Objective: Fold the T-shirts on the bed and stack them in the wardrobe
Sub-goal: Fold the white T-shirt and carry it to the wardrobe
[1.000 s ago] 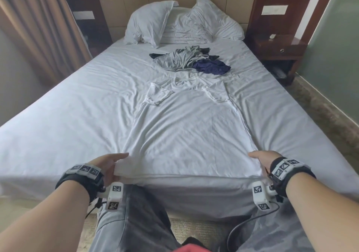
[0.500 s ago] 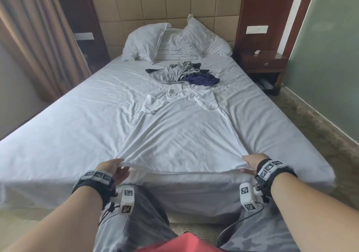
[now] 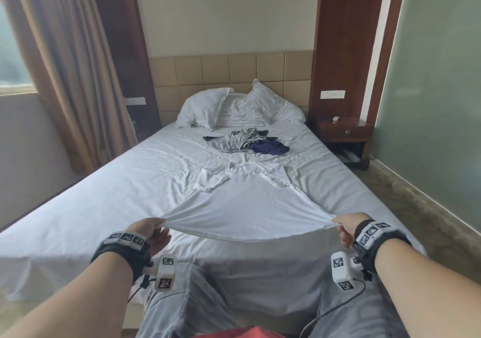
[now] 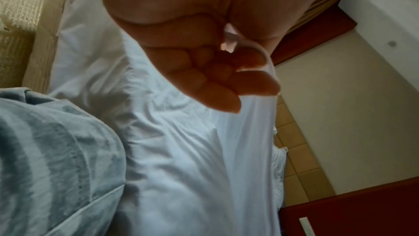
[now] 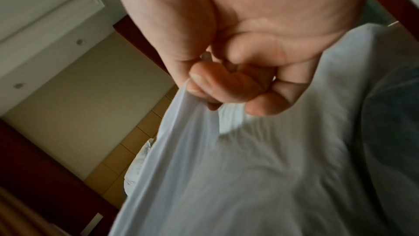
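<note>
A white T-shirt (image 3: pixel 247 204) lies spread on the white bed (image 3: pixel 117 202), collar toward the pillows. Its hem is lifted off the sheet and stretched between my hands. My left hand (image 3: pixel 153 229) pinches the hem's left corner, and my right hand (image 3: pixel 343 229) pinches the right corner. The left wrist view shows the left hand's curled fingers (image 4: pixel 217 78) around thin white cloth (image 4: pixel 254 114). Seen from the right wrist, the thumb and fingers (image 5: pixel 217 85) clamp the white T-shirt (image 5: pixel 226 177). A heap of grey and navy T-shirts (image 3: pixel 247 143) lies farther up the bed.
Two white pillows (image 3: pixel 234 108) lean on the padded headboard (image 3: pixel 229 72). A dark wooden nightstand (image 3: pixel 343 134) stands right of the bed, brown curtains (image 3: pixel 65 64) hang at left. I stand at the bed's foot. No wardrobe is in view.
Both hands have lifted the T-shirt's hem up off the bed's foot edge, pulling it taut. The head view has tilted up, showing more wall.
</note>
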Motion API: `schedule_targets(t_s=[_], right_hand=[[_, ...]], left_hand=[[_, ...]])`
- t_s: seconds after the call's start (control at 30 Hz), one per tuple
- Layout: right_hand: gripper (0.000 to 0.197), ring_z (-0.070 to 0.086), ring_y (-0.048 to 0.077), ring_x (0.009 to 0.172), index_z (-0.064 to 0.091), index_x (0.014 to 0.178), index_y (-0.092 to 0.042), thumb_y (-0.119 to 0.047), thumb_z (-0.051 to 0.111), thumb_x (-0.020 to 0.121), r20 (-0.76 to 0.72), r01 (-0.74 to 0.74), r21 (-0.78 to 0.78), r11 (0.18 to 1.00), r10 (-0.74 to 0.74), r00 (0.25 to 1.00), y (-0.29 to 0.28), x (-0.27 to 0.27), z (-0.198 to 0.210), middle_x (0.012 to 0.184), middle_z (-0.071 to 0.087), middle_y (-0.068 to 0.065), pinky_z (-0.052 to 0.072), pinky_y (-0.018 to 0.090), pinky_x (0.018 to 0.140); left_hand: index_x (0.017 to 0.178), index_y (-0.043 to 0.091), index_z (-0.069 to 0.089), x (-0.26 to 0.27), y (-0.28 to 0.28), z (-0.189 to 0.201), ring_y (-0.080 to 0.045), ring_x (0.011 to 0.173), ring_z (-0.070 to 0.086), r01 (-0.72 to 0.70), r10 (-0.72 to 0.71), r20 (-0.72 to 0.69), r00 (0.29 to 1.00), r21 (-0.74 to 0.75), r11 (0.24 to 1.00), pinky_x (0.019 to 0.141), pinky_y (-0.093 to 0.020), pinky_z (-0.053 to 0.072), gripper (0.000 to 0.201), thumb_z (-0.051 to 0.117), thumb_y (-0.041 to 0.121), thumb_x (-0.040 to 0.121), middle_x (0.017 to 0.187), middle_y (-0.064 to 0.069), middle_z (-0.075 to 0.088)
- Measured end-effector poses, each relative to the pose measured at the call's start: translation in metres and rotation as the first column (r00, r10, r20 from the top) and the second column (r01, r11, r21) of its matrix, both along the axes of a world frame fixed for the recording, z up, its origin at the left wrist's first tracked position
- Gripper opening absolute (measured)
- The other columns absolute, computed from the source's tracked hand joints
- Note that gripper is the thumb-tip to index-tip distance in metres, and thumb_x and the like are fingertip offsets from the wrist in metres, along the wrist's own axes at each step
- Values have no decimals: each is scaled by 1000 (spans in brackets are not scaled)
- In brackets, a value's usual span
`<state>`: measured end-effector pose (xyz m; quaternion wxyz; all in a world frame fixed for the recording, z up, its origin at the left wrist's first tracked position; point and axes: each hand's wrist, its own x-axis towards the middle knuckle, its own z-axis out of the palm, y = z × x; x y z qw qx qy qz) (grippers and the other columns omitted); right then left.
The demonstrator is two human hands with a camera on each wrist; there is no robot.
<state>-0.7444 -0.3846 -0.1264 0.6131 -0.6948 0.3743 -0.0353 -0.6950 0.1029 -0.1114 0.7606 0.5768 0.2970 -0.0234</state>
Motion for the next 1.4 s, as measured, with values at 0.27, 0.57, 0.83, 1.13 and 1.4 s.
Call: schedule_targets(t_s=[0.27, 0.57, 0.83, 1.13, 1.4], right_hand=[[8, 31, 13, 30, 59, 85, -8, -7, 55, 92, 192, 21, 23, 1000, -25, 981, -11, -36, 70, 53, 44, 8, 37, 20, 44], [17, 40, 8, 33, 63, 91, -4, -4, 47, 98, 486, -50, 311, 949, -114, 867, -20, -41, 140, 45, 44, -2, 38, 17, 36], [17, 72, 18, 59, 63, 91, -10, -9, 47, 97, 537, -127, 399, 908, -120, 835, -19, -17, 146, 67, 73, 3, 52, 33, 78], [26, 69, 24, 98, 62, 122, -9, -20, 52, 100, 495, -137, 364, 921, -67, 866, -14, 29, 117, 128, 68, 7, 51, 33, 80], [15, 64, 27, 113, 63, 109, -12, -21, 54, 100, 406, -109, 352, 930, -47, 913, -7, 75, 90, 129, 66, 7, 52, 39, 83]], left_hand=[[75, 10, 48, -32, 1, 50, -11, 35, 57, 17, 15, 180, 984, -179, 984, 54, -27, 58, 26, 51, 8, 100, 55, -2, 52], [119, 6, 55, -19, -20, 113, -19, 78, 61, 103, 93, 468, 879, -376, 921, 84, -36, 55, 34, 45, 10, 86, 75, -2, 46], [131, 6, 53, 18, -28, 112, -28, 112, 68, 115, 66, 529, 846, -302, 946, 98, -44, 54, 40, 41, -10, 96, 121, -10, 69], [107, 8, 64, 69, -20, 75, -26, 93, 72, 20, 62, 434, 899, -182, 983, 79, -36, 57, 8, 62, 11, 100, 100, -12, 73], [97, 13, 65, 121, -3, 43, -14, 56, 70, -41, 73, 234, 969, -141, 989, 51, -25, 58, 2, 64, 14, 97, 63, 1, 70]])
